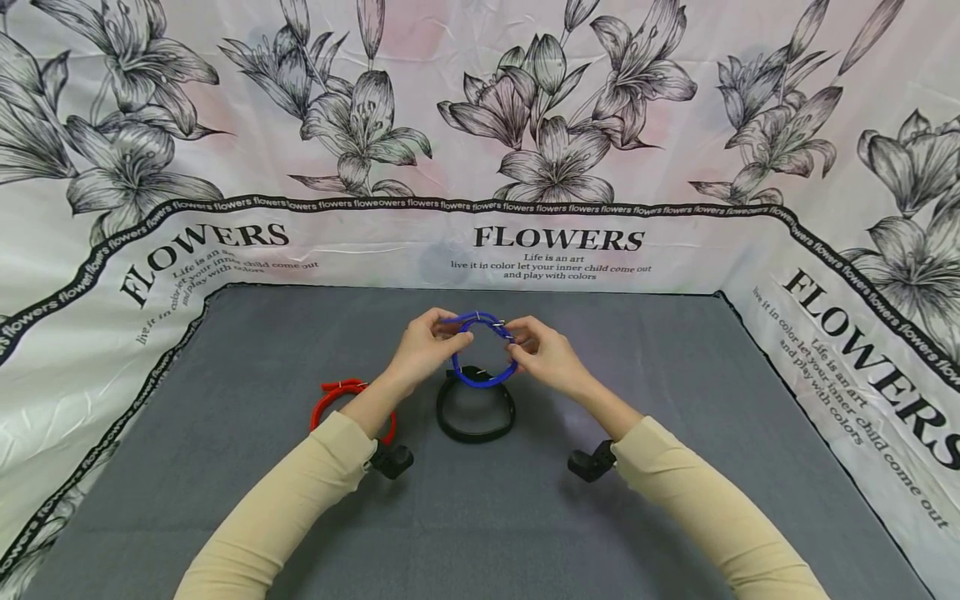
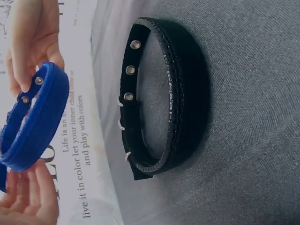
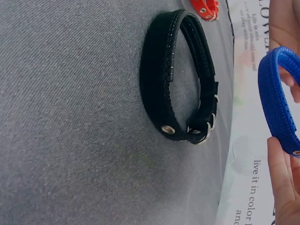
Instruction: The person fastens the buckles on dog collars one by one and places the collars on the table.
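A blue buckled collar [image 1: 483, 384] is held up in a loop between both hands, above the table's far part. My left hand [image 1: 422, 352] pinches its left side between thumb and fingers. On the opposite side, by the metal buckle, my right hand [image 1: 553, 358] grips the strap. Metal eyelets show on the blue collar [image 2: 47, 122] in the left wrist view. Just below and nearer stands a black collar [image 1: 476, 437], fastened into a ring on its edge, with metal eyelets and rings visible in the left wrist view. Neither hand touches it.
A red collar [image 1: 345, 386] rests on the grey cloth [image 1: 480, 517] at left, partly hidden behind the left forearm. Behind the table hangs a white flower-printed sheet [image 1: 405, 250]. Black wrist cameras [image 1: 392, 460] sit under both forearms.
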### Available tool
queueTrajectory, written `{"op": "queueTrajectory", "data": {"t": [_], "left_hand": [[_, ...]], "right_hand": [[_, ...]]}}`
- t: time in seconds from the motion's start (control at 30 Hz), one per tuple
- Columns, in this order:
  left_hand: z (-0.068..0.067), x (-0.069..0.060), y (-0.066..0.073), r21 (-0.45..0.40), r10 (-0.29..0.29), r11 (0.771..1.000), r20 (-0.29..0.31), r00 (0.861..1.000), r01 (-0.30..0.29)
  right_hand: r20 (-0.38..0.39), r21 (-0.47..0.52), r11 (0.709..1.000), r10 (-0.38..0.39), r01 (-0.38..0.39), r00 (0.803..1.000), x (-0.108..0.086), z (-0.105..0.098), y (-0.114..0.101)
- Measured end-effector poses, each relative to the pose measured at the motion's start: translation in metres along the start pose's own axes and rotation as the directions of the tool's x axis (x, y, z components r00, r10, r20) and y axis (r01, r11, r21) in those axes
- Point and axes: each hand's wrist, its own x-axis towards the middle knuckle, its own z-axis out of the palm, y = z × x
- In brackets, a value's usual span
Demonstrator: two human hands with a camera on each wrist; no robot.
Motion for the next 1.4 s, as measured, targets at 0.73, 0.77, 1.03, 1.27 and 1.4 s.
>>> {"op": "queueTrajectory", "data": {"t": [0.73,0.77,1.03,1.27,1.4], "left_hand": [[0.044,-0.005,-0.009,0.078,0.002,0.997,-0.142,0.990,0.010],[0.047,-0.005,-0.009,0.087,0.004,0.996,-0.149,0.989,0.009],[0.071,0.001,-0.011,0.135,0.011,0.991,-0.161,0.987,0.011],[0.090,0.001,-0.009,0.210,-0.013,0.977,-0.126,0.992,0.039],[0.101,0.001,-0.008,0.287,-0.011,0.957,-0.114,0.993,0.044]], "right_hand": [[-0.059,-0.121,0.984,0.126,-0.133,0.990,-0.015,-0.020,0.012],[-0.061,-0.125,0.982,0.134,-0.141,0.989,-0.015,-0.021,0.013],[-0.056,-0.142,0.973,0.177,-0.183,0.983,-0.023,-0.036,0.022],[-0.038,-0.174,0.961,0.214,-0.217,0.976,-0.031,-0.048,0.034],[-0.041,-0.244,0.946,0.210,-0.213,0.977,-0.037,-0.053,0.042]]}}
